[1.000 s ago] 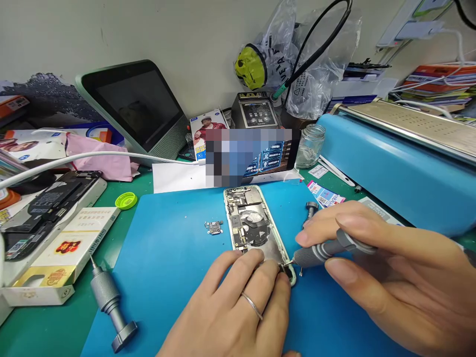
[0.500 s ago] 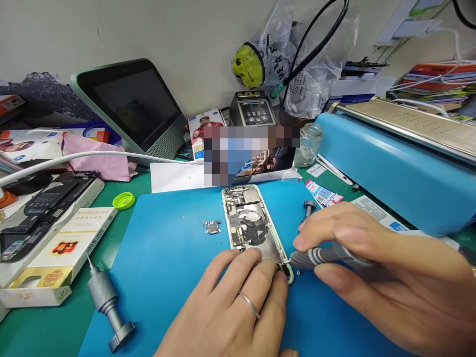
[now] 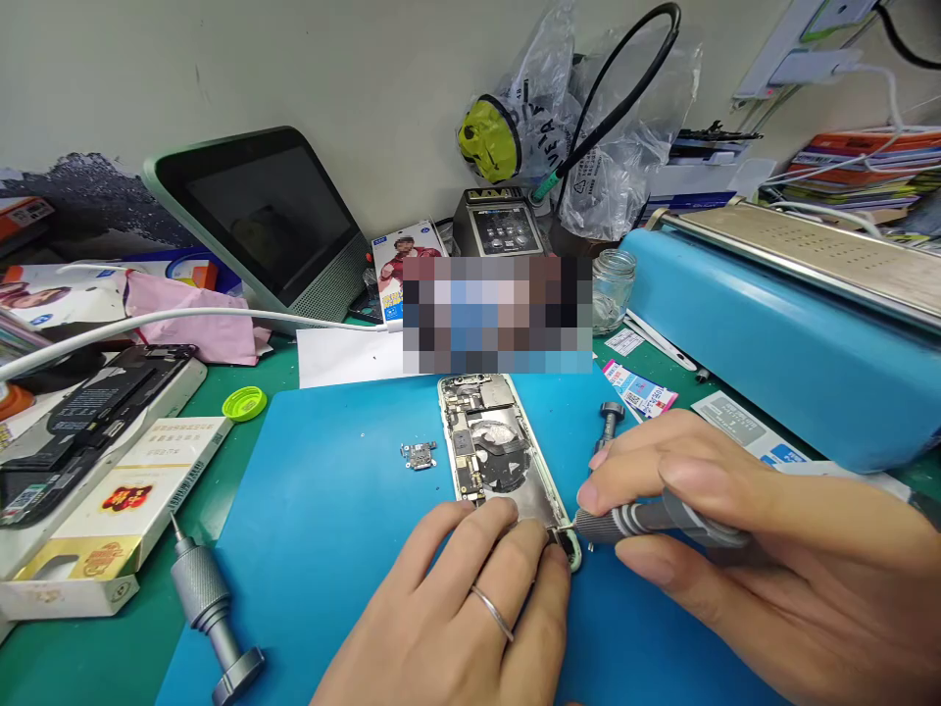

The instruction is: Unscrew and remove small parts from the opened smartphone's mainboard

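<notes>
An opened phone body (image 3: 525,495) lies on the blue mat, its inner board and metal plate showing. My left hand (image 3: 470,608), with a ring on one finger, rests across the lower part of the phone. Its fingers are stretched out, and they hide part of the frame. In my right hand (image 3: 765,539) a grey screwdriver (image 3: 632,523) is pinched between thumb and fingers, nearly level. Its tip meets the phone's lower right edge. A tiny metal piece (image 3: 592,547) lies just beside that edge. Left of the phone sits a small circuit board (image 3: 419,455).
A second screwdriver (image 3: 210,603) lies at the front left, and another (image 3: 610,422) beyond my right hand. White box (image 3: 158,471) and green cap (image 3: 245,403) are on the left. A glass jar (image 3: 614,289) and a blue machine (image 3: 765,343) stand at the back right.
The view has shifted slightly, so things sit a little lower. Both hands keep nearly the same places; the right hand's grip on the screwdriver has turned a little.
</notes>
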Demonstrator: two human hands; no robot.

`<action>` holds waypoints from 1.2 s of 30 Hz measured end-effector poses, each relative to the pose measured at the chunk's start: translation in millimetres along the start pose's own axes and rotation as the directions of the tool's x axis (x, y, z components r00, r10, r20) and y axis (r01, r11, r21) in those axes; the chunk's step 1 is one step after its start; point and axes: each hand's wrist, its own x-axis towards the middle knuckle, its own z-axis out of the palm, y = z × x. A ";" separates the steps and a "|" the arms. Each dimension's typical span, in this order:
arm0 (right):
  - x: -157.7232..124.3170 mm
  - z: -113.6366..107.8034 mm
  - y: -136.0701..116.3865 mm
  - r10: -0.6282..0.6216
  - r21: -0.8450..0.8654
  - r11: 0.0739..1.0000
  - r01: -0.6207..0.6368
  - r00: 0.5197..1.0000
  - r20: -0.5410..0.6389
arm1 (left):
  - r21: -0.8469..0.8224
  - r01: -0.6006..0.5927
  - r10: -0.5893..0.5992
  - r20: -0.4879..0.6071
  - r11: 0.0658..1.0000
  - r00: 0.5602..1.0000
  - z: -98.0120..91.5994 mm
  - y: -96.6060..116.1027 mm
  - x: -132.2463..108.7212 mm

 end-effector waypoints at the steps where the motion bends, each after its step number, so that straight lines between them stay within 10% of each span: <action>1: 1.8 0.0 -0.5 -0.017 -0.003 1.000 0.017 1.000 0.002 | 0.001 0.000 0.000 0.003 1.000 1.000 -0.1 0.1 -0.1; 36: -4.9 8.3 -1.5 0.033 -0.054 0.998 -0.040 0.991 -0.130 | 0.055 -0.014 0.009 0.090 0.998 0.996 -7.0 2.9 -5.8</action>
